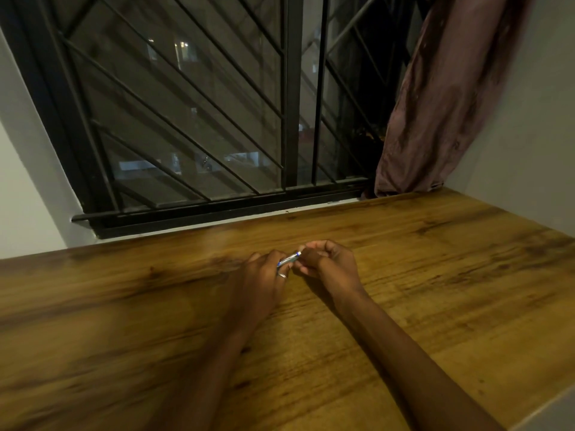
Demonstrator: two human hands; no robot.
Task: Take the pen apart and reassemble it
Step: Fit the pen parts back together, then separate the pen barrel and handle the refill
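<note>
A slim pen with a clear barrel and blue trim is held between both hands, just above the wooden table. My left hand, with a ring on one finger, grips the pen's lower left end. My right hand pinches its upper right end with the fingertips. Only a short middle stretch of the pen shows; both ends are hidden by fingers. I cannot tell whether the pen is in one piece.
A barred dark window stands behind the table's far edge. A brownish curtain hangs at the back right, touching the tabletop. Walls close in on the left and right. The table's right front corner edge is in view.
</note>
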